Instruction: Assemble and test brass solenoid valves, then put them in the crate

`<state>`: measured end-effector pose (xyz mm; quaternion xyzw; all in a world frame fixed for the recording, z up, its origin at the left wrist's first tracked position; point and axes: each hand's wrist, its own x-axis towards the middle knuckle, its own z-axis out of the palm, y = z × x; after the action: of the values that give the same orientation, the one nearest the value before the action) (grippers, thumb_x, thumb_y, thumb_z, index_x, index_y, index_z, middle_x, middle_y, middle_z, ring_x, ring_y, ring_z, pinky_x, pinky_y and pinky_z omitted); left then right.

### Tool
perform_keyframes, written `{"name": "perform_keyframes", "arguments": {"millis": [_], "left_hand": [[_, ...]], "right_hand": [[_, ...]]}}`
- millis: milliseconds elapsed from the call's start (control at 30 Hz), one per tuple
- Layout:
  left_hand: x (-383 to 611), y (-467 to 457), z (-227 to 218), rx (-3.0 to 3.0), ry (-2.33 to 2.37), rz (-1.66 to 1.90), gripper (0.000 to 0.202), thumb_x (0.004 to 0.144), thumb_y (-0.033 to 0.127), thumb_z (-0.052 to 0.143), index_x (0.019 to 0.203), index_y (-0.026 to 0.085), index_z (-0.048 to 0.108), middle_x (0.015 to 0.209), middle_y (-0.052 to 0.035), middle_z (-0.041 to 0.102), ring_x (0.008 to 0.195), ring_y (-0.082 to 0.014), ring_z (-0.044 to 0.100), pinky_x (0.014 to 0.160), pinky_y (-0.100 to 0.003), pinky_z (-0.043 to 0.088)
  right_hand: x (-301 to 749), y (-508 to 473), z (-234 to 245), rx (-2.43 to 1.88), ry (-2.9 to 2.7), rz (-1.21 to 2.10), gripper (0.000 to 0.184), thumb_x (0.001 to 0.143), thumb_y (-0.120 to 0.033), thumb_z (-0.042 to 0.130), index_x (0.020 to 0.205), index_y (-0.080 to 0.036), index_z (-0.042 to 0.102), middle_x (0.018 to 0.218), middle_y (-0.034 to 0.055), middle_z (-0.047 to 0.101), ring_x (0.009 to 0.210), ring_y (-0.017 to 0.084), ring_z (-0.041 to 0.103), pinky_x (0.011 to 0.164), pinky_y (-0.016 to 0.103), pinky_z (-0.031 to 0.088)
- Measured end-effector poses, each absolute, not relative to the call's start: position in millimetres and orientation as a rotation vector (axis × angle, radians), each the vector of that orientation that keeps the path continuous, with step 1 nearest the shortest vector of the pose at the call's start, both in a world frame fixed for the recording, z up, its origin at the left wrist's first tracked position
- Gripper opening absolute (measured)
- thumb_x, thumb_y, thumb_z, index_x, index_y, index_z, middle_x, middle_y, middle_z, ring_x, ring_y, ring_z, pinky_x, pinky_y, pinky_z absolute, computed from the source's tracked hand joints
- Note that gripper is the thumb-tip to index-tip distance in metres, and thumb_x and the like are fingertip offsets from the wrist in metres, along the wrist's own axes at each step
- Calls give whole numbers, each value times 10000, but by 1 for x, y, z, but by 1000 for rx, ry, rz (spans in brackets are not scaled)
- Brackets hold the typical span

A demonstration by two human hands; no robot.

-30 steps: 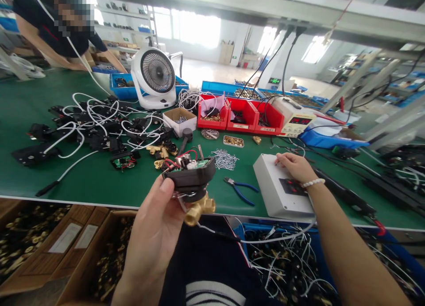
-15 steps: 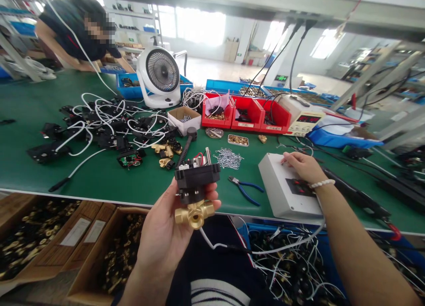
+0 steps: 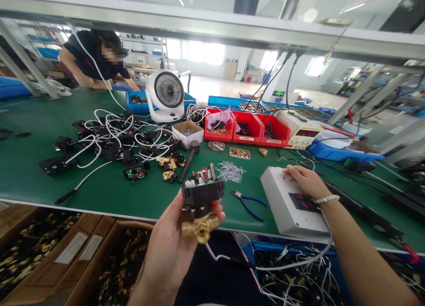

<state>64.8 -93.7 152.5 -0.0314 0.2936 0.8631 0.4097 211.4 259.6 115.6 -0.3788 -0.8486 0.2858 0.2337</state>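
My left hand [image 3: 175, 235] is closed around a motorized valve [image 3: 201, 226], held upright above the table's front edge. Its brass body has several ports, and the black actuator housing [image 3: 203, 192] on top is open, with a green circuit board and red wires showing. A white cable [image 3: 212, 254] runs from it to the right. On top of a light grey control box [image 3: 282, 204], my right hand [image 3: 303, 180] rests with its fingertips pinched at a small switch, partly hidden by the fingers. Blue-handled cutters [image 3: 249, 204] lie between the valve and the box.
Black actuators with white cables [image 3: 109, 138] cover the left of the green table [image 3: 29, 182]. Further back stand a fan [image 3: 166, 96], red bins [image 3: 245, 127] and a power supply [image 3: 300, 129]. Metal pins [image 3: 231, 171] lie mid-table. A co-worker [image 3: 93, 60] leans over at far left.
The whole view has tilted up, so everything sits lower and slightly further right in the picture. Both hands keep their hold, and the valve is still upright.
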Motion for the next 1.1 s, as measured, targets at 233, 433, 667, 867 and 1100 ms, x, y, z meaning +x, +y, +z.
{"name": "perform_keyframes", "arguments": {"millis": [233,433,667,867,1100], "left_hand": [[65,-96,151,-26,761,2172,382,999,268,453,889,97,776,824,-144,768,724,-235,755,681,-338,648],[67,-96,152,68,770,2175,325,970,316,533,905,103,769,824,-128,769,732,-218,753,674,-284,633],[68,-100,151,31,845,2178,283,948,332,572,947,114,752,850,-120,766,750,-231,751,674,-321,638],[69,-97,149,202,843,2175,340,914,327,649,1208,157,666,1197,-136,693,1040,-234,692,896,-336,586],[70,-80,141,47,717,2230,368,855,410,722,1109,148,672,878,-92,696,739,-160,649,665,-256,557]], "right_hand": [[212,260,116,-1025,-2358,764,756,646,-939,452,680,-217,676,739,90,701,724,260,618,794,422,505],[212,259,116,-1038,-2362,764,766,643,-935,462,710,-201,672,796,128,710,754,267,603,808,415,487],[213,259,117,-1051,-2372,741,715,672,-898,479,679,-210,675,753,100,701,765,277,625,818,424,487],[209,256,119,-1086,-2362,711,736,616,-933,448,667,-232,667,764,90,721,766,290,650,837,452,504],[215,284,108,-1087,-2412,651,693,557,-941,477,616,-298,727,717,100,745,690,328,687,733,488,530]]}}
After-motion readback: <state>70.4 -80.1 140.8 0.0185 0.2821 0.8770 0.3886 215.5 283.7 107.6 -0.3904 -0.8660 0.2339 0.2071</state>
